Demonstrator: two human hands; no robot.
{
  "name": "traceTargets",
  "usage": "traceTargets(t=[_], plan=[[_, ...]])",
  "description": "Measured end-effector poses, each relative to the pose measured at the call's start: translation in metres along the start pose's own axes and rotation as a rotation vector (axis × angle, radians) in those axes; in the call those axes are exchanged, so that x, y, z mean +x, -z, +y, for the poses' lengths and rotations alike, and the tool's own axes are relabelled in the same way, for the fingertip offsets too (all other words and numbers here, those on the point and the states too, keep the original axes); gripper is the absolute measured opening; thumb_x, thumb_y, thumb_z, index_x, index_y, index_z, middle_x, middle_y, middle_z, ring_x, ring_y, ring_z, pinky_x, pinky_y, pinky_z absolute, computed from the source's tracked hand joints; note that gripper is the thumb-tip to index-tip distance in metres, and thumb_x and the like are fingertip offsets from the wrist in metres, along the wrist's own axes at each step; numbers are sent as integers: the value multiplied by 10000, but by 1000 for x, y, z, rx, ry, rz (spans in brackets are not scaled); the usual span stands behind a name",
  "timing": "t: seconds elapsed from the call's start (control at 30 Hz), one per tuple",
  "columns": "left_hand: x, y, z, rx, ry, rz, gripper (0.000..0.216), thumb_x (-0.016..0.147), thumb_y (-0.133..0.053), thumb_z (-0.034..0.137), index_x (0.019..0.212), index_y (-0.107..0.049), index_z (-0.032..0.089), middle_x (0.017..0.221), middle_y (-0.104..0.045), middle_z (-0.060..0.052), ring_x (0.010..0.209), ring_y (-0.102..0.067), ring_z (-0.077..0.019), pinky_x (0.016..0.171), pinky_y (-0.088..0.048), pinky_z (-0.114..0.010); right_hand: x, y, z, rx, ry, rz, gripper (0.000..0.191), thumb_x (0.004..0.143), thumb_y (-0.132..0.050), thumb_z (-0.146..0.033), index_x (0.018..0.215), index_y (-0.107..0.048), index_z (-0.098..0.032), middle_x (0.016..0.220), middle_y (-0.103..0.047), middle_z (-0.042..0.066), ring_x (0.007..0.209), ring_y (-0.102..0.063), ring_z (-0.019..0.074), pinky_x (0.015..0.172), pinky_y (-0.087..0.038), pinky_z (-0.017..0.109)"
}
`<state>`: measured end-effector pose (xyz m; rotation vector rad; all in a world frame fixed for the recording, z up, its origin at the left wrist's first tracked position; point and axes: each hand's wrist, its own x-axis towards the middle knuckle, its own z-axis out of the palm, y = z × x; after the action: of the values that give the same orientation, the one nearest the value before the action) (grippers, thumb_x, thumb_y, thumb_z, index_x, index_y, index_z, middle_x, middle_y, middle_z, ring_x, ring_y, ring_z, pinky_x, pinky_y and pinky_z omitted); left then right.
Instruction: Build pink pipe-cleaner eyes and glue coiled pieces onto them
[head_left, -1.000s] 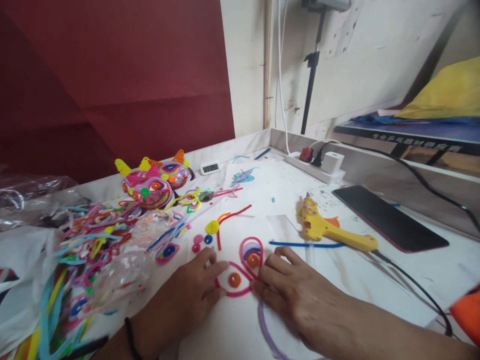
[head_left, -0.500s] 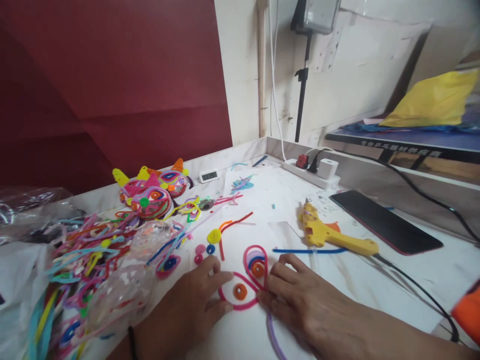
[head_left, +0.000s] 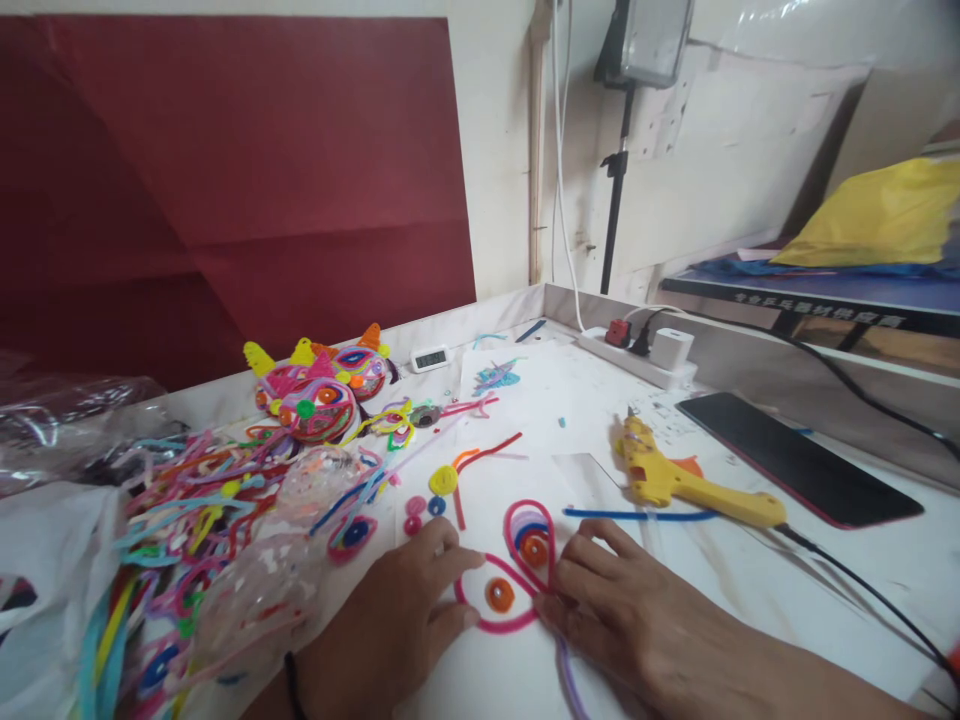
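A pink pipe-cleaner eye outline (head_left: pixel 507 628) lies on white paper in front of me, with an orange coil (head_left: pixel 499 595) inside it. The thumb and index finger of my left hand (head_left: pixel 397 610) press on its left end. At its right tip, the fingers of my right hand (head_left: pixel 607 590) pinch the pink pipe cleaner. Just above stands a second pink eye loop (head_left: pixel 529 506) holding purple and blue arcs and an orange coil; its point meets the right fingers. A lilac pipe cleaner (head_left: pixel 570 680) runs out below my right hand.
A yellow glue gun (head_left: pixel 675 480), a blue pipe cleaner (head_left: pixel 637 515) and a black phone (head_left: pixel 799 460) lie to the right. Mixed pipe cleaners (head_left: pixel 202 500) heap up at the left, near colourful finished masks (head_left: pixel 319 405). A power strip (head_left: pixel 637 360) sits at the back.
The whole view has shifted slightly, so everything appears a little lower and further right. Both hands keep their hold on the pink eye outline, with little visible movement against it.
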<state>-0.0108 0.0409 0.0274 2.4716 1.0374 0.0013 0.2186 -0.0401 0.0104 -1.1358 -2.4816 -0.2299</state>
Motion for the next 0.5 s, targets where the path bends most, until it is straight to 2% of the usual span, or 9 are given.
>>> traceTargets(t=[0.23,0.5], plan=[[3,5,7,63,11,-9,342,829,-525,209,1157,-570,293,1134,-541,-23,972,-572,-191,873,-471,-346,-2,-5,4,52,13,-64,214,895,-450,-146,1034,-604,-194,923,-606,60,860,-485,215,828,-335,391],[6,9,16,184,-25,-17,275,824,-505,150,1058,-588,268,1047,-545,-17,932,-557,-168,812,-449,-290,-1,1,3,19,27,-136,200,922,-413,-137,960,-609,-153,884,-585,58,810,-444,205,774,-317,388]])
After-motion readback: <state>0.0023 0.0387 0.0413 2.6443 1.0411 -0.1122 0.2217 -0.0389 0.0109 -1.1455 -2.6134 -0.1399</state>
